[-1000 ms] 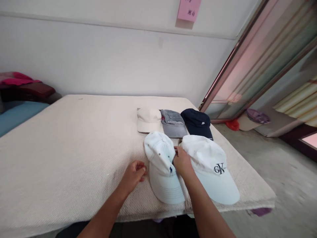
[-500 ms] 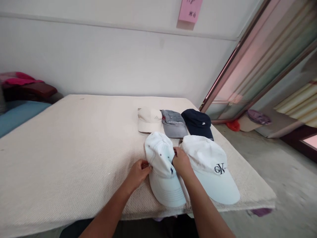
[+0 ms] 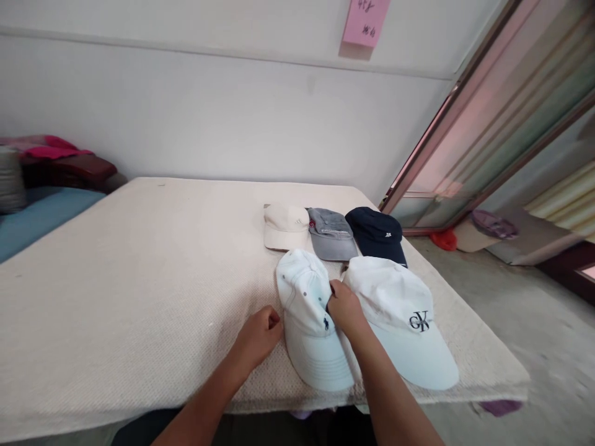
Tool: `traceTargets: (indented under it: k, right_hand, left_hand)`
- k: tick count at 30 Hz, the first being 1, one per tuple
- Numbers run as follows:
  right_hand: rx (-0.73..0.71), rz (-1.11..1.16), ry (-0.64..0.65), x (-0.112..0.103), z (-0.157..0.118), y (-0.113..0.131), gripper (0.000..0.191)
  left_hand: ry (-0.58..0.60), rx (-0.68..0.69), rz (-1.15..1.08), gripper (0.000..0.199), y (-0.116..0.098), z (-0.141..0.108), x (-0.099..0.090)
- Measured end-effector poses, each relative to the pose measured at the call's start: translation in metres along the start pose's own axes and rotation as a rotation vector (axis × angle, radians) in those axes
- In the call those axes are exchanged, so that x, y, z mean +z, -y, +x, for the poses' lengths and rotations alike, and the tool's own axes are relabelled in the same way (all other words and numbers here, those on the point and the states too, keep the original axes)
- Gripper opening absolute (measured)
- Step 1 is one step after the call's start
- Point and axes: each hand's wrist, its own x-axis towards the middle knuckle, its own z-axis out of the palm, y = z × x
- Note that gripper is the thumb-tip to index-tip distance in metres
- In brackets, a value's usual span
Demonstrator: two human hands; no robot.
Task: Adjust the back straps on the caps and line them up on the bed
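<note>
Soft, even daylight fills the room, coming from the glass door (image 3: 502, 124) on the right, whose panes show pale pinkish glare. Shadows are faint: only thin ones under the caps and beneath the pink note (image 3: 367, 21) on the wall. The wide lens bends straight lines near the edges, and the floor at far right looks smeared and out of focus.

Cream cap (image 3: 285, 225), grey cap (image 3: 331, 233), navy cap (image 3: 377, 233): row at frame centre, on cloth-covered table (image 3: 116, 279). Pink note (image 3: 369, 22): wall, top. Glass door (image 3: 502, 111): right.
</note>
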Motion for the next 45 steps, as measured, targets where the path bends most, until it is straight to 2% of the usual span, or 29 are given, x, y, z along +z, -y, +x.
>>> traceTargets:
  k: [5,9,11,14,16,17,20,24,28,32,45]
  right_hand:
    - [0.006,-0.016,-0.016,0.000,-0.001,0.000,0.026]
    - [0.034,0.000,-0.072,-0.007,-0.002,0.004,0.033]
    - [0.054,0.009,-0.134,-0.012,-0.003,0.011,0.036]
    - [0.029,0.116,-0.327,-0.022,-0.010,0.031,0.042]
    - [-0.065,0.292,-0.438,-0.027,-0.018,0.051,0.049]
    - [-0.128,0.398,-0.452,-0.029,-0.024,0.062,0.054]
    - [-0.311,0.670,-0.389,-0.035,-0.043,0.094,0.065]
    - [-0.474,0.752,-0.371,-0.039,-0.065,0.125,0.069]
    - [-0.564,0.730,-0.419,-0.040,-0.076,0.137,0.068]
    - [-0.593,0.724,-0.463,-0.041,-0.083,0.142,0.070]
    - [-0.600,0.721,-0.474,-0.038,-0.084,0.156,0.070]
  left_hand:
    - [0.009,0.007,0.041,0.011,0.005,-0.007,-0.010]
    - [-0.006,0.012,0.060,0.013,0.011,-0.014,-0.016]
    - [-0.015,0.008,0.069,0.019,0.014,-0.019,-0.020]
    - [-0.065,0.009,-0.001,0.041,0.011,-0.028,-0.029]
    - [-0.166,0.054,-0.125,0.055,0.002,-0.035,-0.039]
    - [-0.237,0.090,-0.192,0.060,-0.004,-0.038,-0.045]
    - [-0.454,0.211,-0.314,0.071,-0.024,-0.051,-0.067]
    - [-0.648,0.366,-0.308,0.081,-0.044,-0.073,-0.091]
    - [-0.765,0.471,-0.187,0.087,-0.053,-0.091,-0.102]
    - [-0.793,0.454,-0.160,0.088,-0.056,-0.100,-0.105]
    - [-0.781,0.426,-0.163,0.090,-0.056,-0.105,-0.109]
